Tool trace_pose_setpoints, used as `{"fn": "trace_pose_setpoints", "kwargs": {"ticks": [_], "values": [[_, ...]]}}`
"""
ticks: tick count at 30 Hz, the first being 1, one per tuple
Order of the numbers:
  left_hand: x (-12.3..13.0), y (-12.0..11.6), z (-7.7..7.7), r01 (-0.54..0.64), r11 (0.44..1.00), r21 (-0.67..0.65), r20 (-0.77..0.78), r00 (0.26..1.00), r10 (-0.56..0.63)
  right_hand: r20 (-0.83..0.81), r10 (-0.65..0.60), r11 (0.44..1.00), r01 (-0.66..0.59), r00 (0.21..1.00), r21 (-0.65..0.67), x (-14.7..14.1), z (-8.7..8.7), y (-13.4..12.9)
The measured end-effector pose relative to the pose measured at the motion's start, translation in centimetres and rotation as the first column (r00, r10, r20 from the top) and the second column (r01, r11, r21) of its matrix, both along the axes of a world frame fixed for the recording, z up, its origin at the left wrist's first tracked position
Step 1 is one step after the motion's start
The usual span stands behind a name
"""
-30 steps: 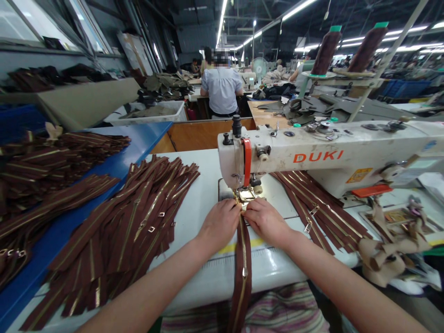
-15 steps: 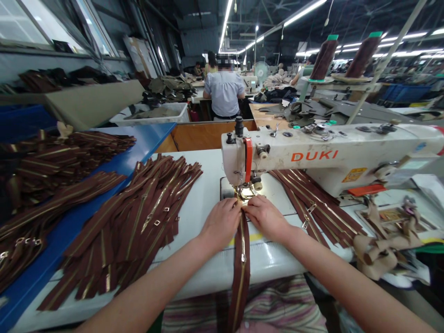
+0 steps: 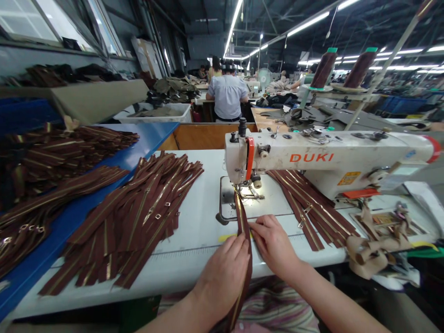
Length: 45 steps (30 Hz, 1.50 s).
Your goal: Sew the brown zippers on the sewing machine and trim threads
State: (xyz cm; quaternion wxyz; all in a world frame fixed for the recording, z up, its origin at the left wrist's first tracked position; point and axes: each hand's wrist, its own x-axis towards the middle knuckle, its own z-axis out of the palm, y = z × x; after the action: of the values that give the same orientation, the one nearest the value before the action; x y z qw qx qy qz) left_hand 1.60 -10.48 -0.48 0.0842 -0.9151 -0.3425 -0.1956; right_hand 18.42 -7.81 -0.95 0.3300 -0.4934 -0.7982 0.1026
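Zipper: brown zipper [image 3: 241, 223] lay with its end at the presser foot [image 3: 248, 194], trailing off the table edge.
Left hand [image 3: 222, 275]: grasped the zipper.
Right hand [image 3: 274, 245]: fingertips against the tape, grip unclear.
Progress: one zipper at the needle; unclear which heaps were finished.
Counts: four zipper heaps [image 3: 138, 217], one sewing machine [image 3: 312, 158], two thread cones [image 3: 324, 69].
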Motion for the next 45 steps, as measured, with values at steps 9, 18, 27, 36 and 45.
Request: {"fn": "trace_pose_setpoints", "kwargs": {"ticks": [9, 18, 27, 36, 45], "values": [[1.1, 0.4, 0.2, -0.045, 0.998, 0.037, -0.008, 0.999, 0.046, -0.041, -0.007, 1.0, 0.007, 0.999, -0.006, -0.5, 0.2, -0.8], [0.8, 0.4, 0.5, -0.001, 1.0, 0.002, -0.013, 1.0, 0.001, -0.001, 0.014, 1.0, -0.014, 1.0, -0.005, -0.5, -0.1, -0.8], [0.5, 0.4, 0.9, 0.046, 0.999, -0.006, 0.04, 0.998, -0.046, 0.371, 0.066, 0.997, -0.076, 0.926, 0.013, -0.5, 0.8, -0.7], [-1.1, 3.5, 1.7, 0.088, 0.989, -0.118, 0.197, 0.978, -0.063, 0.505, 0.095, 0.986, -0.151, 0.858, 0.07, -0.5, 1.5, -0.6], [-1.8, 6.5, 1.2, 0.152, 0.979, -0.137, -0.023, 0.987, -0.157, 0.508, 0.125, 0.982, -0.181, 0.852, 0.061, 0.5, 1.6, -0.2]]}}
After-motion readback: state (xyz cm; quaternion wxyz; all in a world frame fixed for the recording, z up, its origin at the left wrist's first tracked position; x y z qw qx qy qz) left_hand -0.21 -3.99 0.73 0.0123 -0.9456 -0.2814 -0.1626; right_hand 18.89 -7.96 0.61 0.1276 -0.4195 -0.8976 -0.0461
